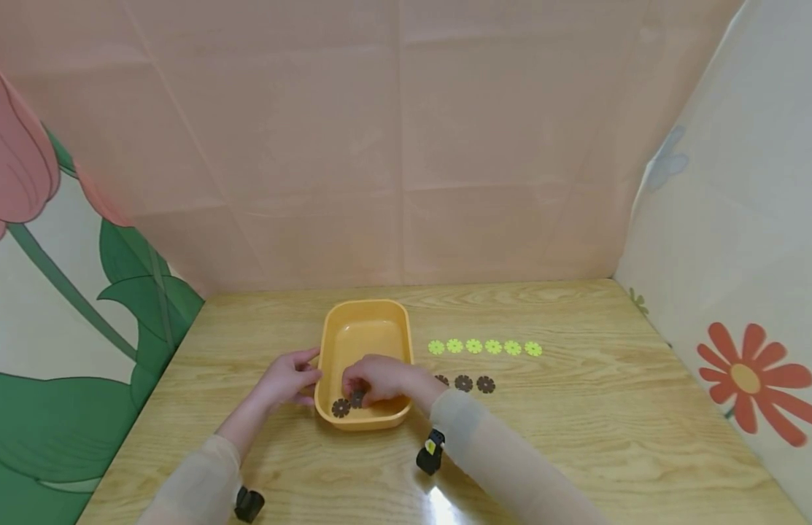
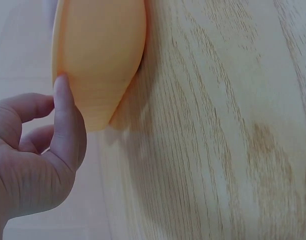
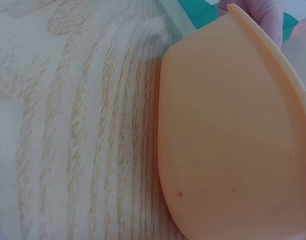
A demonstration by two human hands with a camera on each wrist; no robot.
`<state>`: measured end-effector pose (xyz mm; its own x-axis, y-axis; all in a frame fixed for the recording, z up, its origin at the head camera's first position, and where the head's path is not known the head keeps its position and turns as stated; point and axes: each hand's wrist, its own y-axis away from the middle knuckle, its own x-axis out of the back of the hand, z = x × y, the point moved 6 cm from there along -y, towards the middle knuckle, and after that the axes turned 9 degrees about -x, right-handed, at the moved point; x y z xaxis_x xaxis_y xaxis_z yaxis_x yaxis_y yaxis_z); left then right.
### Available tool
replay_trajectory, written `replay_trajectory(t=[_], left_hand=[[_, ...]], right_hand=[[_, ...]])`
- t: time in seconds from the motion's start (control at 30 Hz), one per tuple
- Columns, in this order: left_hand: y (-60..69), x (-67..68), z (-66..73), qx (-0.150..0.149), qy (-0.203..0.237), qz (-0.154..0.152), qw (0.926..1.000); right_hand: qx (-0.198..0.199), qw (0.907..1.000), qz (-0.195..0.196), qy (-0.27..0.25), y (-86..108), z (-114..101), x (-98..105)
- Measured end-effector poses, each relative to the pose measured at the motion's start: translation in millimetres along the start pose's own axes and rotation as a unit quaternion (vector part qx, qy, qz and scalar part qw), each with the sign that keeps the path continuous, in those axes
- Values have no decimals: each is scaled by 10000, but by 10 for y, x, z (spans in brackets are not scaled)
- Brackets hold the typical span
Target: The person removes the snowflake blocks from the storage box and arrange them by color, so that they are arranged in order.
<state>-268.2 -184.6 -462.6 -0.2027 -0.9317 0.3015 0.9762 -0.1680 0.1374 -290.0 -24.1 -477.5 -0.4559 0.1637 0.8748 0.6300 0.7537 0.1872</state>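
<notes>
A yellow-orange plastic tub stands on the wooden table. At its left side, my left hand holds the rim, with fingertips against the wall; the left wrist view shows this hand close up. My right hand reaches down inside the tub, its fingers curled at a dark brown flower-shaped disc, which it appears to pinch. Beside that lies another brown flower-shaped disc on the tub's floor. In the right wrist view, the tub's outer wall hides the right hand.
Several lime-green flower-shaped discs form a row right of the tub. Below them lie brown flower-shaped discs, one partly hidden by the right forearm. A pink sheet hangs behind the table, with flower-printed sheets at both sides.
</notes>
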Motion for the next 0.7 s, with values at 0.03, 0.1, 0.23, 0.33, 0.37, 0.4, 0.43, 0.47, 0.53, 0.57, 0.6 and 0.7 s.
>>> replay_trajectory(t=[0.03, 0.1, 0.23, 0.33, 0.37, 0.4, 0.43, 0.47, 0.53, 0.57, 0.6, 0.7], left_hand=[[0, 0, 2, -8, 1, 1, 10000], [-1, -2, 4, -15, -6, -1, 10000], [-1, -6, 6, -13, -28, 5, 10000], [0, -7, 4, 14, -42, 3, 10000], [1, -7, 3, 22, -44, 5, 10000], [1, -7, 1, 29, -53, 1, 10000], [2, -7, -2, 40, -60, -2, 10000], [3, -7, -2, 44, -58, -5, 10000], [5, -8, 0, 44, -41, -6, 10000], [6, -9, 0, 44, -29, -9, 10000], [5, -9, -1, 41, -23, -16, 10000], [6, -8, 0, 31, 5, -9, 10000]], right_hand=[[-22, 10000, 22, -6, -1, 2, 5], [-67, 9999, 75, -4, -3, 9, 12], [-180, 9996, 225, 6, 7, 3, 49], [-223, 9988, 441, -26, 42, -18, 115], [-227, 9983, 538, -59, 62, -23, 144], [-224, 9977, 634, -103, 91, -33, 184], [-196, 9969, 741, -151, 124, -44, 228], [-184, 9961, 828, -257, 162, -51, 274], [-175, 9936, 984, -535, 259, -51, 370], [-146, 9917, 1080, -679, 314, -36, 415], [-135, 9896, 1162, -833, 375, -22, 459], [-107, 9816, 1451, -1239, 571, 101, 546]])
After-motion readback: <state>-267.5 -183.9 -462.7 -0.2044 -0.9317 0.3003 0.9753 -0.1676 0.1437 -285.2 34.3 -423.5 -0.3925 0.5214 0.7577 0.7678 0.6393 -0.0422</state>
